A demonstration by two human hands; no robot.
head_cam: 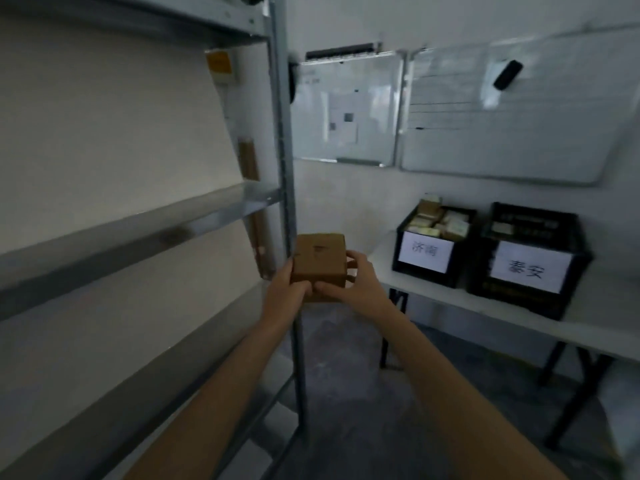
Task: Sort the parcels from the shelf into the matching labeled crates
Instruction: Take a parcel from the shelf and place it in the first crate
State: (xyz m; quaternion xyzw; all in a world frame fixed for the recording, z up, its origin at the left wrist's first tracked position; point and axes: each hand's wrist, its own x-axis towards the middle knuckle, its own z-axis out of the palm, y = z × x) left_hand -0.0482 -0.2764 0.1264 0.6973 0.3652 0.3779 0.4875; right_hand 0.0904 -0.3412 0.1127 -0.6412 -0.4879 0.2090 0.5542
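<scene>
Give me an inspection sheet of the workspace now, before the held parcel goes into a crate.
Surface: white folding table on black legs, carrying both crates.
Job's things: brown cardboard parcel held in mid-air beside the grey metal shelving; black plastic crate labelled 济南 holds several parcels; black plastic crate labelled 泰安 stands to its right, contents unclear.
Clutter: brown upright strip behind the shelving, too blurred to identify.
Grippers: left hand and right hand both grip the parcel.
Cables: nothing seen.
Surroundings: small whiteboard and large whiteboard on the wall, black eraser on the large one; grey concrete floor.
</scene>
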